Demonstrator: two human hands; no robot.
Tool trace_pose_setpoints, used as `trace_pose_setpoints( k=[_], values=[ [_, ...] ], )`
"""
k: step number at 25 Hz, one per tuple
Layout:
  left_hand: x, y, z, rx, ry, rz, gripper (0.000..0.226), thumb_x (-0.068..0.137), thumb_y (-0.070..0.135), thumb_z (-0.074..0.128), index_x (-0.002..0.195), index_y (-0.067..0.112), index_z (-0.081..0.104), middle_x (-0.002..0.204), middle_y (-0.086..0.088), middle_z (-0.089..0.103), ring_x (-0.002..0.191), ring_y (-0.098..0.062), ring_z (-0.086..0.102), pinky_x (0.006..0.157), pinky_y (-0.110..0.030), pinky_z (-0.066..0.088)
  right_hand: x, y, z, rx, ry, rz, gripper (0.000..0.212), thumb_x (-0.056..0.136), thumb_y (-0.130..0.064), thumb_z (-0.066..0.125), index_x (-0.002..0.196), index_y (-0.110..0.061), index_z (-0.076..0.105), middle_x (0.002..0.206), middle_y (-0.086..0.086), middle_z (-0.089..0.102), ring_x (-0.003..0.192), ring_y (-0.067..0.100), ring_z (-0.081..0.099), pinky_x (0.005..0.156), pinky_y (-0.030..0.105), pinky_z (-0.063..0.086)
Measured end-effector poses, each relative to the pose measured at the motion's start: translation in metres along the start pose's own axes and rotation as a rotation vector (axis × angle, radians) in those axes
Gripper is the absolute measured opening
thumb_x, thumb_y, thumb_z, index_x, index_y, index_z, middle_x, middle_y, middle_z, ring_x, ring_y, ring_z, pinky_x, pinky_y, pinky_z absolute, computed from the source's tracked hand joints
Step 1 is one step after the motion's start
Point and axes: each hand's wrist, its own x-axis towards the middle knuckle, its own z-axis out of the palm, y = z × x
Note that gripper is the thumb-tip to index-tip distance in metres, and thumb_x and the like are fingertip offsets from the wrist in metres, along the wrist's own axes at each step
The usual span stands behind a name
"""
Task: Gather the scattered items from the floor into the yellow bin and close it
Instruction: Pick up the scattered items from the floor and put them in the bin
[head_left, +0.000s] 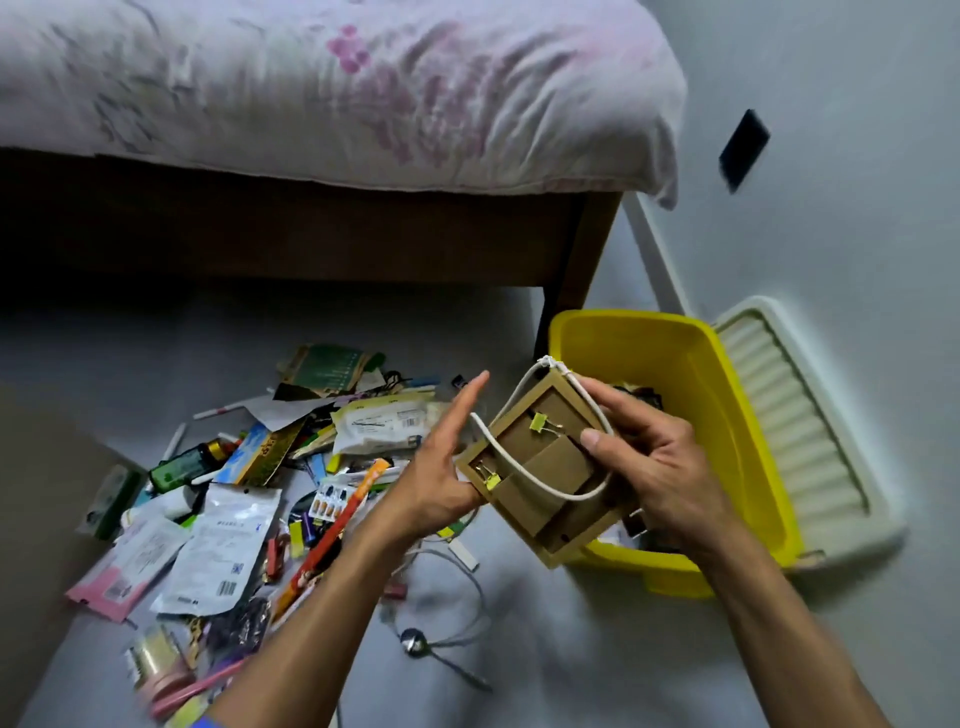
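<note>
Cardboard frame (545, 467) held between hands, just beside yellow bin (727, 415).

A bed (311, 93) with a pale, pink-flowered sheet fills the top of the view, resting on a dark wooden frame (322, 234). On the grey wall (857, 78) to the right hangs 1 small dark rectangular plate (744, 149).

A bed (311, 93) with a dark wooden frame (322, 234) stands at the far side, covered by a pale sheet with pink flowers. The floor (545, 649) is plain grey. On the right rises a pale wall (857, 78), bearing a small dark plate (744, 150).
</note>
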Motion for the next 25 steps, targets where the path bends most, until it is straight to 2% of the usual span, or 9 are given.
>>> trace_pose_setpoints(
  k=[3,4,6,10,14,16,18,22,25],
  values=[
    [0.008,0.017,0.013,-0.184,-0.169,-0.001,0.044,0.083,0.021,0.071,0.11,0.055,0.061,0.108,0.021,0.068,0.098,0.0,0.065,0.079,-0.022,0.055,0.003,-0.015,-0.024,0.034,-0.012,0.034,0.037,0.095,-0.014,0.059,0.13,-0.028,0.061,0.121,-0.004,0.069,0.106,0.012,0.067,0.077,0.022,0.056],
    [0.009,0.021,0.02,-0.201,-0.147,-0.056,0.023,0.089,0.023,0.064,0.089,0.046,0.069,0.084,0.013,0.072,0.073,-0.003,0.067,0.061,-0.026,0.054,0.005,-0.018,-0.028,0.042,0.014,0.076,0.033,0.094,-0.017,0.06,0.126,-0.026,0.063,0.114,-0.001,0.072,0.1,0.012,0.069,0.072,0.021,0.056],
    [0.012,0.017,0.027,-0.235,0.086,-0.238,0.029,0.097,0.036,0.054,0.074,0.029,0.07,0.055,0.006,0.057,0.046,-0.006,0.048,0.045,-0.027,0.038,0.008,-0.015,-0.04,0.042,0.07,0.216,0.034,0.084,-0.03,0.069,0.116,-0.024,0.065,0.099,0.008,0.075,0.085,0.015,0.071,0.064,0.024,0.056],
    [0.023,-0.001,0.001,-0.34,0.637,-0.478,0.041,0.099,0.046,0.043,0.078,0.016,0.06,0.053,0.005,0.043,0.046,-0.011,0.037,0.045,-0.025,0.027,-0.005,0.023,-0.073,-0.016,0.367,0.521,0.039,0.072,-0.043,0.08,0.099,-0.015,0.072,0.095,0.014,0.074,0.087,0.027,0.07,0.077,0.044,0.058],
    [0.019,0.003,0.016,-0.159,0.523,-0.495,0.043,0.099,0.05,0.039,0.075,0.017,0.053,0.06,0.003,0.042,0.053,-0.014,0.036,0.05,-0.028,0.027,-0.014,0.064,-0.076,0.179,0.849,0.617,0.028,0.089,-0.032,0.07,0.101,-0.007,0.069,0.093,0.015,0.071,0.077,0.026,0.066,0.059,0.035,0.055],
    [0.017,0.015,0.028,-0.194,0.44,-0.499,0.042,0.1,0.049,0.037,0.075,0.018,0.049,0.06,0.002,0.038,0.052,-0.013,0.033,0.048,-0.027,0.025,-0.015,0.075,-0.067,-0.139,0.892,0.611,0.029,0.093,-0.03,0.064,0.116,-0.012,0.065,0.109,0.012,0.068,0.085,0.021,0.061,0.06,0.025,0.044],
    [0.017,0.031,0.031,-0.219,0.393,-0.498,0.042,0.101,0.049,0.037,0.071,0.02,0.045,0.058,0.004,0.035,0.048,-0.011,0.029,0.046,-0.026,0.021,-0.015,0.077,-0.042,-0.404,0.757,0.44,0.043,0.089,-0.032,0.068,0.129,-0.021,0.056,0.122,0.005,0.063,0.093,0.013,0.058,0.069,0.023,0.043],
    [0.015,0.075,0.02,-0.554,0.326,-0.509,0.043,0.103,0.045,0.037,0.069,0.02,0.045,0.051,0.005,0.032,0.039,-0.009,0.023,0.039,-0.022,0.017,-0.01,0.069,0.069,-0.009,-0.082,0.291,0.078,0.073,-0.043,0.082,0.139,-0.048,0.04,0.135,-0.025,0.051,0.12,-0.004,0.05,0.092,0.015,0.044],
    [0.019,0.102,-0.006,-1.024,0.272,-0.502,0.044,0.102,0.046,0.037,0.069,0.019,0.044,0.046,0.007,0.027,0.032,-0.005,0.021,0.03,-0.015,0.014,-0.016,0.085,0.136,-0.001,-0.479,0.297,0.033,0.086,-0.035,0.071,0.118,-0.037,0.064,0.116,-0.017,0.068,0.108,0.0,0.061,0.091,0.02,0.05]
  ],
)
